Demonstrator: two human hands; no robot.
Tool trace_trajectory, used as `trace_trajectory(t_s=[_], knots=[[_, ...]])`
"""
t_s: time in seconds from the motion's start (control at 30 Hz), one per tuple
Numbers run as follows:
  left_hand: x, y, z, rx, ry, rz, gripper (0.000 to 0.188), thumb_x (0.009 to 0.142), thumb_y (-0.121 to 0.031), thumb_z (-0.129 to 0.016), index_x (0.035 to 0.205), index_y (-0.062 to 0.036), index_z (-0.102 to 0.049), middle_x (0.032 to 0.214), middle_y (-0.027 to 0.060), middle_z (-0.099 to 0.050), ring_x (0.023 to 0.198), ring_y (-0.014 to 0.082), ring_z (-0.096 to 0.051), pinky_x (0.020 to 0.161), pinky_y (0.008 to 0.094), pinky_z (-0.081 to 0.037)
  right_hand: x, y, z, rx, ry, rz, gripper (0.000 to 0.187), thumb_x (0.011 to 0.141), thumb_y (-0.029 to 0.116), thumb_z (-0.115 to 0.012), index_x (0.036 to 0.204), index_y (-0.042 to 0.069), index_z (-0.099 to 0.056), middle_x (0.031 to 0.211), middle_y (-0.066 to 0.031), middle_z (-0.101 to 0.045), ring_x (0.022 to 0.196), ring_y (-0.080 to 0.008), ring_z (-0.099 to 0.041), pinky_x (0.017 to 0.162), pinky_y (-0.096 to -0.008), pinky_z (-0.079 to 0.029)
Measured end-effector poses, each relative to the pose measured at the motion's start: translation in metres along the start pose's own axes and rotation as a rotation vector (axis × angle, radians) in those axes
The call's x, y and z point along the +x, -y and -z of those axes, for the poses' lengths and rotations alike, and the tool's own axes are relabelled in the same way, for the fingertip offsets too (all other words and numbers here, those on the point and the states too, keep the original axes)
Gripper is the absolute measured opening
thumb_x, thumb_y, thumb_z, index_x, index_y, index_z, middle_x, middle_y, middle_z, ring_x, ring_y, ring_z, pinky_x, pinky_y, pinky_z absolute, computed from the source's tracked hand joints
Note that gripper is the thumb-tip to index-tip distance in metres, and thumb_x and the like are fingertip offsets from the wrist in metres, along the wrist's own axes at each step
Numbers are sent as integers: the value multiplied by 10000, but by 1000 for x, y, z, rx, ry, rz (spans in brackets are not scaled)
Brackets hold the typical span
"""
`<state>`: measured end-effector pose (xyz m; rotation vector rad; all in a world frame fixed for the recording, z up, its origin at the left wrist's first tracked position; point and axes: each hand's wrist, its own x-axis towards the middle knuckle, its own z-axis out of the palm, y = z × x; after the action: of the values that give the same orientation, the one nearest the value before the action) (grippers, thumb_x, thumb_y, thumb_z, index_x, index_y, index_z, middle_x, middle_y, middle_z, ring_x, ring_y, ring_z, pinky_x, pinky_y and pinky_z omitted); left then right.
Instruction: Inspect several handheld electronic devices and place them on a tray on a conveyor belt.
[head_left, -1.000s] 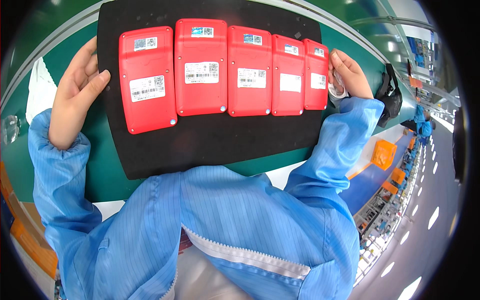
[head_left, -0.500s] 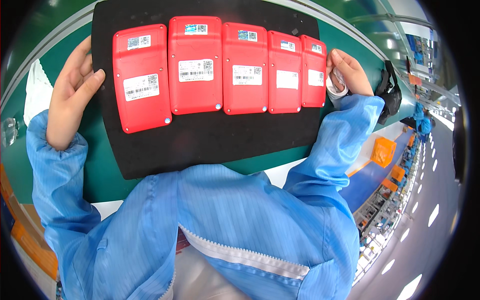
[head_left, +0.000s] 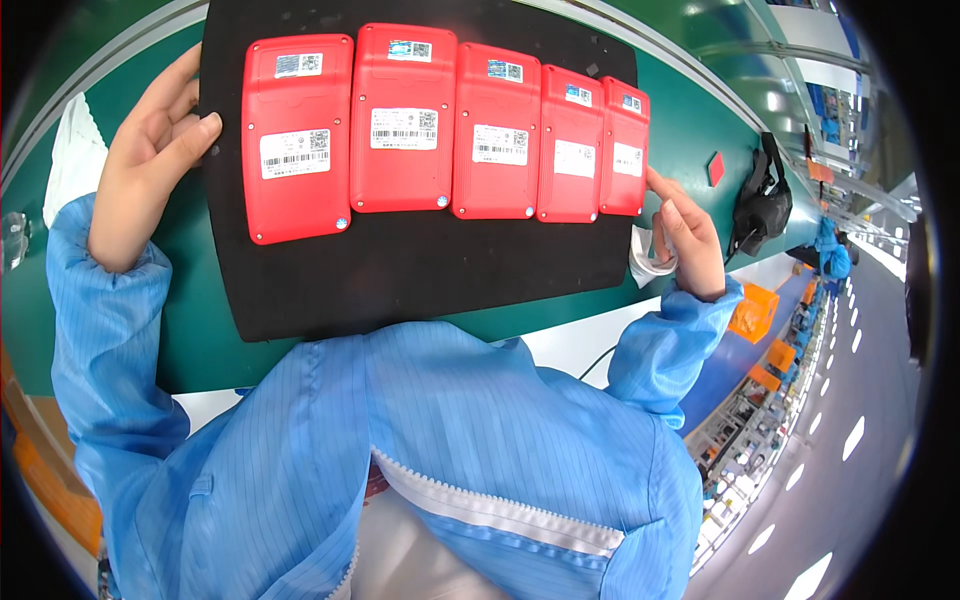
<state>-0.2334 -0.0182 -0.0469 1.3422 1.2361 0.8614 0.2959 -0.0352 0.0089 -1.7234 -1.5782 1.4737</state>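
Several red handheld devices lie side by side in a row, label side up, on a black mat [head_left: 430, 265]. The leftmost device [head_left: 297, 205] is at the mat's left part, and the rightmost device [head_left: 625, 120] is close to its right edge. My left hand [head_left: 150, 150] is at the mat's left edge, fingers apart, thumb over the edge, no device in it. Below the rightmost device's right side, my right hand [head_left: 690, 240] has a crumpled white cloth [head_left: 648, 260] in its curled fingers. Its index fingertip reaches that device's edge.
The mat lies on a green table [head_left: 190, 330]. To the right are a small red piece [head_left: 715, 169] and a black bag-like item [head_left: 762, 205]. White cloth or paper [head_left: 75, 160] lies at far left, and an orange bin [head_left: 754, 312] stands beyond the table.
My right hand has come down and a little left along the rightmost device, with the white cloth. A small red piece now shows on the table. My left hand stays at the mat's edge.
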Motion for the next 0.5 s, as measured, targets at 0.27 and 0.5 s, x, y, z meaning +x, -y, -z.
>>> trace_trajectory(t_s=[0.27,0.5], knots=[[3,16,6,9,-28,-34,626,1031,-207,-586,1573,-43,-319,1564,157,-416,1486,314,-335,1188,363,-330,-2,0,-3,-24,49,59,463,1075,274,-494,1491,72,-508,1311,-33,-531,628,-30,-440,563,-187,-396],[4,18,1,32,-70,-94,624,1034,-177,-557,1581,-33,-292,1584,170,-389,1492,304,-312,1199,355,-305,3,1,3,-68,91,50,466,1070,290,-507,1487,82,-515,1313,-24,-545,622,-30,-428,547,-187,-391]])
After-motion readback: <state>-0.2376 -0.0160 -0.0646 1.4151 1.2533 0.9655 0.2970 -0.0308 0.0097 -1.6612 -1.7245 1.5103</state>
